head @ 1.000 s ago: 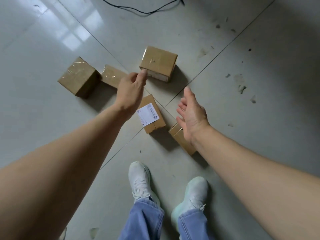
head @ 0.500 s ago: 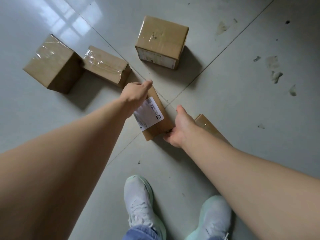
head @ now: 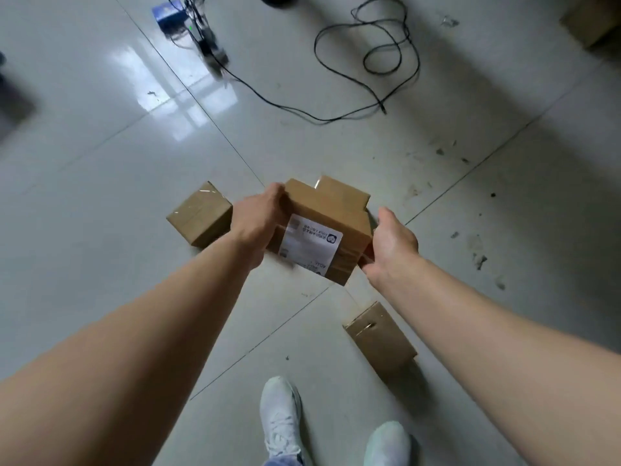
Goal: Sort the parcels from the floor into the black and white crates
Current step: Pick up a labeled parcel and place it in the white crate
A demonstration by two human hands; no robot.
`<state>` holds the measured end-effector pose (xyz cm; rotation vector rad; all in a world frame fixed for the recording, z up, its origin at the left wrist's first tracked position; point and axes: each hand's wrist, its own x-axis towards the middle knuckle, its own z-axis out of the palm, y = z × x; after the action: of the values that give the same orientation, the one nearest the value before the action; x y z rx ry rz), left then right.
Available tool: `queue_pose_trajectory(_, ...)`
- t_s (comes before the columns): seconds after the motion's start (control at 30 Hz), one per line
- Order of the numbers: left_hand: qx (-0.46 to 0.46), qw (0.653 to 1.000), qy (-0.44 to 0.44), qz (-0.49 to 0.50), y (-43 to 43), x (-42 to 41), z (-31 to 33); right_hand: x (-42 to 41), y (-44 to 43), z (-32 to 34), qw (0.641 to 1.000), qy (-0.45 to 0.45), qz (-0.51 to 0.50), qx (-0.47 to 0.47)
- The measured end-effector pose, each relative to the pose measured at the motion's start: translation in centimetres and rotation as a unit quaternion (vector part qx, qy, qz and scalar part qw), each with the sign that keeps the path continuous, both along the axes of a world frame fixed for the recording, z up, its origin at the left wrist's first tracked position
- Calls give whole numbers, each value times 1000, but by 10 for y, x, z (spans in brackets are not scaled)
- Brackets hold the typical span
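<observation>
I hold a brown cardboard parcel with a white shipping label (head: 322, 227) above the floor, between both hands. My left hand (head: 258, 220) grips its left side and my right hand (head: 391, 243) grips its right end. Behind it, partly hidden, another parcel (head: 342, 191) lies on the floor. A cube-shaped taped parcel (head: 200, 216) sits left of my left hand. A flat parcel (head: 381, 338) lies under my right forearm. No crate is in view.
A black cable (head: 366, 55) loops over the tiled floor ahead, running to a blue device (head: 169, 15) at the top left. A cardboard box corner (head: 591, 18) shows at the top right. My white shoes (head: 282, 422) stand at the bottom.
Both hands closed on the labelled parcel and lifted it off the floor. My view rose and tilted forward, bringing the cable and blue device into sight.
</observation>
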<state>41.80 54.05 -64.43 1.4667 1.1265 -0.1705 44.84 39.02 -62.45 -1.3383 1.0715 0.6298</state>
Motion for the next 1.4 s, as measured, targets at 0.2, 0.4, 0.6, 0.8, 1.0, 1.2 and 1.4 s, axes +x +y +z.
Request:
queue_pose_trajectory(0.2,10,990,-123,72,35,20,195,42,48,182,993,-110,48,11)
queue_pose_trajectory(0.4,4,966,-236,109,71,7,402,49,95,373,967,-226,91,74)
queue_pose_trajectory(0.6,4,943,-312,119,99,-52,532,13,133,498,931,-323,126,116)
queue_pose_trajectory(0.8,-8,932,-336,132,124,-120,598,-41,172,565,906,-356,181,142)
queue_pose_trajectory(1.0,28,905,-377,197,155,-193,625,-87,213,591,893,-323,258,178)
queue_pose_trajectory(1.2,122,892,-336,277,166,-285,625,-150,256,600,860,-244,389,222)
queue_pose_trajectory(1.4,145,848,-318,398,162,-347,632,-207,295,605,777,-254,520,249)
